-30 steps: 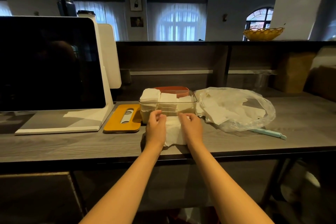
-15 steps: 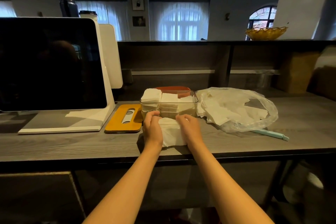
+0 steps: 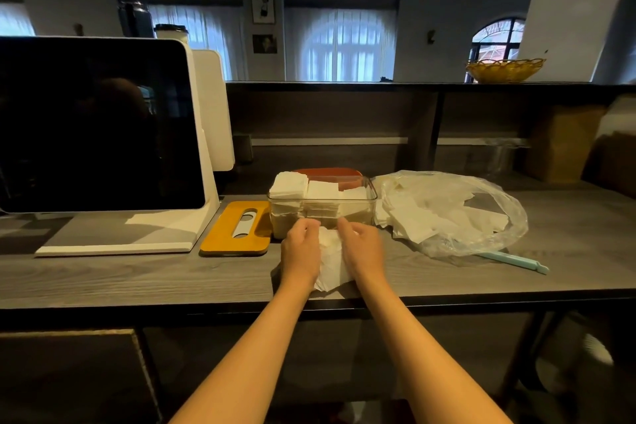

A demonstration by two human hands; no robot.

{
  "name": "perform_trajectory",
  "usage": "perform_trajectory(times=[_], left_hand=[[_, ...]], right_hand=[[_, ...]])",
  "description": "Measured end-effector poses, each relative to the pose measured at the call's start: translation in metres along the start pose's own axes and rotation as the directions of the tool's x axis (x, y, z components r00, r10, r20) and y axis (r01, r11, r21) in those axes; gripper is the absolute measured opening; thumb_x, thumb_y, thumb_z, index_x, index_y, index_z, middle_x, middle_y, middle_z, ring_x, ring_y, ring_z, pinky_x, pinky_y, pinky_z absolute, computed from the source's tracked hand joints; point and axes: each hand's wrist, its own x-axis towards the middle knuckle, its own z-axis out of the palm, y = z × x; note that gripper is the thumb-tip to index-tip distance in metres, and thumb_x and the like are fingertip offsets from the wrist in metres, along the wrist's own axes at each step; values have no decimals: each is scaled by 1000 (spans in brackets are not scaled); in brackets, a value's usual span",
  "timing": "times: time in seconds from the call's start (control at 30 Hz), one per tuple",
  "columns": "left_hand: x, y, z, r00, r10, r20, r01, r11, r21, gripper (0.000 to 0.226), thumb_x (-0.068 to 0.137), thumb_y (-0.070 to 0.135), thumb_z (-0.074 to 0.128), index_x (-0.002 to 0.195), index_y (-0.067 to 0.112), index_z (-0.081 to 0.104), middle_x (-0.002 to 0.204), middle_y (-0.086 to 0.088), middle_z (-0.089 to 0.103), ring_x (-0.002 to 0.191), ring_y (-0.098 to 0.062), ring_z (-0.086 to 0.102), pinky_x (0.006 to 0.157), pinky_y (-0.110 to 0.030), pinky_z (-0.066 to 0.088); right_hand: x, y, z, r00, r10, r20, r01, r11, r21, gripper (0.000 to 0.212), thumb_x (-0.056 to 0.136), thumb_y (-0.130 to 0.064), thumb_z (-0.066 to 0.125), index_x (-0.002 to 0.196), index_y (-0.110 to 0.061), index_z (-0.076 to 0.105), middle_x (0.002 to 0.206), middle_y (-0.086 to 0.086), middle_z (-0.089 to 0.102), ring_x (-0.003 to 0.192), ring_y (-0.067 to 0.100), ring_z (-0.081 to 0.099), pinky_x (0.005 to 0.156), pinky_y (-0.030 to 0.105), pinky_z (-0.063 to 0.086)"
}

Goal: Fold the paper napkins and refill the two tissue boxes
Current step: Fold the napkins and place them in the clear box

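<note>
Between both hands (image 3: 332, 251), napkin (image 3: 331, 260), pinched

A: Scene is dim overall. Main light comes from the far curtained windows (image 3: 339, 45), blown out to pale blue-white.

B: Shadows?

A: Soft ones under both forearms on the counter (image 3: 137, 279). The space below the counter is nearly black.

B: Glare?

A: The dark monitor screen (image 3: 96, 124) on the left carries faint reflections. The plastic bag (image 3: 457, 213) has mild sheen.

B: Optics?

A: Wide-angle bending at the edges; walls lean. Far wall is soft, and the napkin (image 3: 332, 258) loses detail.
</note>
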Motion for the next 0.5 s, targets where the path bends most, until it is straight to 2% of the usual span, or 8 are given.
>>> perform_trajectory(times=[0.1,0.17,0.23,0.27,0.33,0.4,0.47,0.5], left_hand=[[-3,1,-4,996,74,48,-71,996,-47,23,104,27,50,94,18,68,92,1,68,91,-16,64,70,-28,46],[-6,3,-4,968,153,198,-149,988,-35,14,101,28,57,106,19,66,100,5,68,98,-13,64,74,-22,48],[-7,1,-1,930,173,325,-189,982,18,23,96,25,66,118,25,59,107,12,65,103,-6,63,77,-14,48],[-5,-1,0,929,163,331,-185,982,37,28,95,22,67,121,26,57,108,12,65,104,-6,62,78,-14,49],[-2,0,0,968,115,222,-125,992,29,24,97,19,63,120,21,60,111,4,66,108,-14,63,78,-21,50],[3,-1,-3,999,15,35,-12,998,-64,21,100,18,59,120,14,63,113,-5,66,107,-21,63,72,-25,51],[4,-2,-6,986,-114,-118,85,970,-226,22,101,19,57,121,12,64,113,-6,66,100,-20,64,62,-19,49],[4,-2,-8,974,-164,-158,113,950,-290,24,102,20,57,123,13,63,112,-6,66,98,-19,64,60,-19,50]], right_hand=[[0,0,-1,984,19,-178,-37,995,-95,52,99,-37,54,53,-12,55,51,5,51,50,22,47,54,35,39],[2,0,-4,950,60,-307,-88,993,-78,54,99,-41,53,58,-6,62,58,9,62,58,27,60,57,38,48],[2,0,-7,914,123,-387,-134,991,-3,53,99,-44,52,63,-8,66,63,8,65,64,25,64,62,40,52],[3,1,-8,911,143,-387,-141,989,34,52,100,-44,51,64,-10,66,65,7,66,66,24,65,64,40,53],[4,-2,-11,941,162,-299,-136,985,106,47,102,-43,48,70,-15,69,72,5,70,74,21,68,70,40,54],[1,-7,-12,985,126,-117,-107,982,158,37,103,-37,47,83,-17,70,84,3,71,83,20,68,74,35,53],[-3,-8,-8,996,45,78,-54,991,120,19,100,-27,52,105,-15,67,100,2,68,94,20,64,74,27,52],[-4,-5,-6,988,28,153,-43,994,99,23,97,-24,55,117,-15,62,107,3,65,98,20,63,73,25,53]])
